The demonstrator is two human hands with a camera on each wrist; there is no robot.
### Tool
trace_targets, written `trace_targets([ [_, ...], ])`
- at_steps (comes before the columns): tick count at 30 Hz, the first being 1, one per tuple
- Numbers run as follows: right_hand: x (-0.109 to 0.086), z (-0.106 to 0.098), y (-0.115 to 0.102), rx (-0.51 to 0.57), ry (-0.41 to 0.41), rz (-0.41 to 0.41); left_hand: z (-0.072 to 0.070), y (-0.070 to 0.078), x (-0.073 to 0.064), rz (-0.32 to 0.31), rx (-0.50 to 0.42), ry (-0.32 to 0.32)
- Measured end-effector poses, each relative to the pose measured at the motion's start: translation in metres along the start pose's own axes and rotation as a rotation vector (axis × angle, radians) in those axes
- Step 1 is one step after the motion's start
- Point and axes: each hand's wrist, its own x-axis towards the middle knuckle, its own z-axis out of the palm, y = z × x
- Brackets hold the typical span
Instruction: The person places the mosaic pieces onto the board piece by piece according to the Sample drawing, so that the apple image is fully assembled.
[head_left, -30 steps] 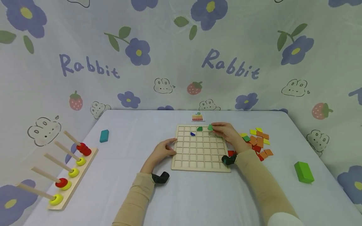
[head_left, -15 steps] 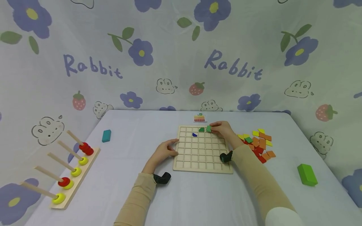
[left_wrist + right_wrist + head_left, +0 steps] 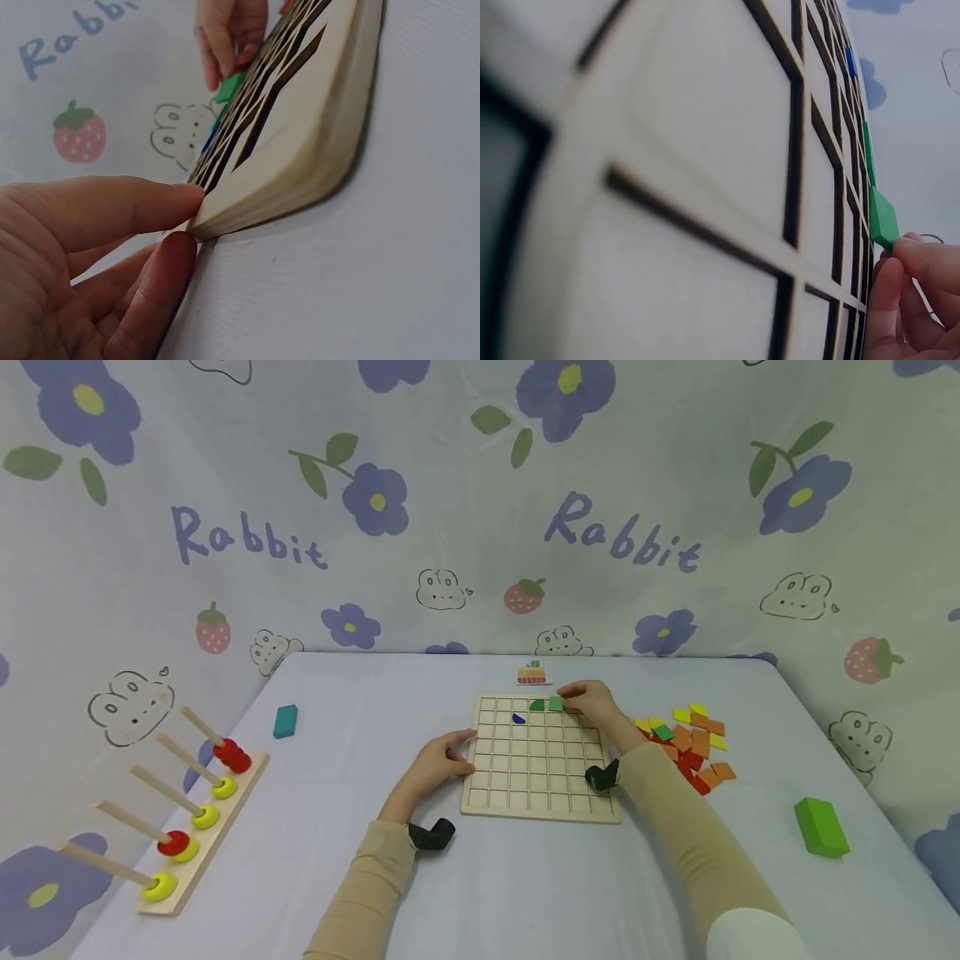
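A wooden grid board (image 3: 539, 818) lies on the white table. My left hand (image 3: 435, 766) rests its thumb and forefinger, spread apart, against the board's left edge; in the left wrist view these fingertips (image 3: 191, 196) touch the rim. At the board's far side my right hand (image 3: 592, 703) pinches a light green square tile (image 3: 556, 703) between thumb and finger. The tile (image 3: 883, 219) is close over the top row in the right wrist view, beside a dark green curved tile (image 3: 537, 704). A small blue curved piece (image 3: 518, 719) lies one row nearer.
Loose orange (image 3: 701, 743), red, yellow and green tiles lie heaped right of the board. A small picture card (image 3: 533, 672) lies behind it. A wooden bead-peg rack (image 3: 217, 827) and a teal block (image 3: 285, 722) stand left; a green block (image 3: 821, 827) is far right.
My right hand has moved slightly left with the light green tile, which has gone from tilted to nearly flat beside the dark green tile. The left hand stays at the board's edge.
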Motion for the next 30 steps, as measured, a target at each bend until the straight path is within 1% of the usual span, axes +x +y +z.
trace_targets([
  [5,-0.0017,-0.0020,-0.0011,-0.001,-0.010,-0.023,-0.0003,0.0006,0.0002,-0.007,-0.013,-0.005],
  [12,-0.0002,-0.0008,-0.0020,0.036,-0.020,-0.007,0.0001,-0.0006,0.0013,-0.003,-0.011,-0.005],
  [18,-0.0013,-0.0011,-0.0024,0.042,-0.018,0.002,0.0002,0.0001,0.0002,0.005,-0.006,-0.006],
  [22,-0.0018,-0.0011,-0.0030,0.051,-0.012,0.014,0.0003,0.0013,-0.0003,-0.002,0.004,0.000],
  [27,-0.0007,-0.0012,-0.0015,0.096,-0.022,0.030,0.0000,0.0018,-0.0001,-0.004,0.016,-0.003],
  [30,0.0002,-0.0026,0.0005,0.168,-0.025,0.038,-0.0013,0.0022,-0.0004,-0.002,0.024,-0.002],
])
